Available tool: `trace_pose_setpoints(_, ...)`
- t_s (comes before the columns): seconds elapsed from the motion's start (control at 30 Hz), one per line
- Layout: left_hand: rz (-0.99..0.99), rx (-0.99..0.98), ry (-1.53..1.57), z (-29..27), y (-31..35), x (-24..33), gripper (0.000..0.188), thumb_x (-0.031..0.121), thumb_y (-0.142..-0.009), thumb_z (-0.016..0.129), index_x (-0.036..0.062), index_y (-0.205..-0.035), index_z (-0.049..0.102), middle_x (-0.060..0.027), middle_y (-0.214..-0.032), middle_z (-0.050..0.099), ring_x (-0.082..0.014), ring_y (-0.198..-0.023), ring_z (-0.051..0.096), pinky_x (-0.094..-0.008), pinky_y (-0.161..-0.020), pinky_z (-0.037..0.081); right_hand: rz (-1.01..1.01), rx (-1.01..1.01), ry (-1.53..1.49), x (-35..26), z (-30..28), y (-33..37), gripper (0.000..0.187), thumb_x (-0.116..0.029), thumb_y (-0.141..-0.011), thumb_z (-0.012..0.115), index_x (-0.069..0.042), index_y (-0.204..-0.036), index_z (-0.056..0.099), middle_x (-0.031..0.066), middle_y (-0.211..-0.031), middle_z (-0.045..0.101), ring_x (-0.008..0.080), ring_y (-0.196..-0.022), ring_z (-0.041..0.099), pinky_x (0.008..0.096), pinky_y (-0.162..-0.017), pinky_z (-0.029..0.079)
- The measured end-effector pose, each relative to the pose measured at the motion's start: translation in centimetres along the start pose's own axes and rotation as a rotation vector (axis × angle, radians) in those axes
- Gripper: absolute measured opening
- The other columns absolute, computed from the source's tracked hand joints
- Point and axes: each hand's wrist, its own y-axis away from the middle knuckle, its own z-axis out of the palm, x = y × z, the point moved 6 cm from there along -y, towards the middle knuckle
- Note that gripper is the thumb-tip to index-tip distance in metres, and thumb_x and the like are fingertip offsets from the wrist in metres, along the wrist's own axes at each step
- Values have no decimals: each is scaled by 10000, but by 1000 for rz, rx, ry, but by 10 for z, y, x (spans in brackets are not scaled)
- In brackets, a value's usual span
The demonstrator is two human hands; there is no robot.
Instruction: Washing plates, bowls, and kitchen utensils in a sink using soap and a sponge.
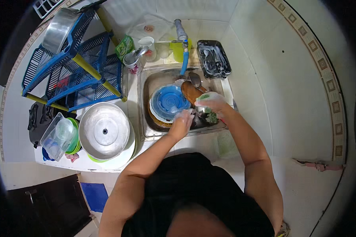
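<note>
Black shirt point(194, 185) up front. Our left grip point(181, 123)'s by the blue bowl point(170, 99), near the sink point(142, 118)'s left edge; right grip point(211, 102)'s sudsy, can't tell what either holds. Mid-wash, probably: worktop point(133, 102) pan point(104, 139) maybe done, sink dishes remain.

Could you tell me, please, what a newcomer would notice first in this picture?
Probably the round blue bowl inside the metal sink, with the soapy left hand near its lower right edge and the soapy right hand farther right over the sink. Next, the eye may go to the large silver pan left of the sink and the blue tiered rack with yellow posts at upper left.
</note>
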Motion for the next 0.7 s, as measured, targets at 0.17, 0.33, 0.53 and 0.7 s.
trace_pose_setpoints(0.17, 57, 80, -134, -29, -15, 24, 199, 36, -853, 480, -27, -1039, 509, -230, -908, 526, -419, -829, 498, -447, -708, 411, 61, 169, -536, 1, -5, -9, 218, -235, -733, 686, -66, -850, 614, 31, -730, 594, 141, -669, 581, 291, -588, 470)
trace_pose_setpoints(0.33, 95, 270, 89, -44, -15, 40, 216, 85, -880, 446, -35, -1043, 520, -241, -758, 546, -412, -696, 532, -423, -596, 422, -274, 442, -1051, -1, -5, -3, 262, -340, -785, 613, -91, -864, 593, 52, -785, 597, 177, -650, 578, 334, -588, 475)
trace_pose_setpoints(0.53, -170, 42, 331, -43, -12, 31, 187, 165, -911, 338, 39, -832, 451, -80, -616, 484, -183, -516, 489, -317, -454, 387, -1085, 734, 555, -40, 67, 55, 267, -116, -812, 560, -36, -1067, 574, 190, -1047, 569, 342, -1015, 539, 387, -842, 448)
trace_pose_setpoints(0.7, -590, -231, 881, -24, 1, 49, 96, 86, -871, 336, 111, -906, 422, -8, -627, 418, -107, -411, 370, -236, -341, 293, -901, 1023, 887, -19, 29, 20, 256, -114, -764, 610, -82, -1011, 547, 170, -958, 591, 360, -913, 560, 427, -736, 478)
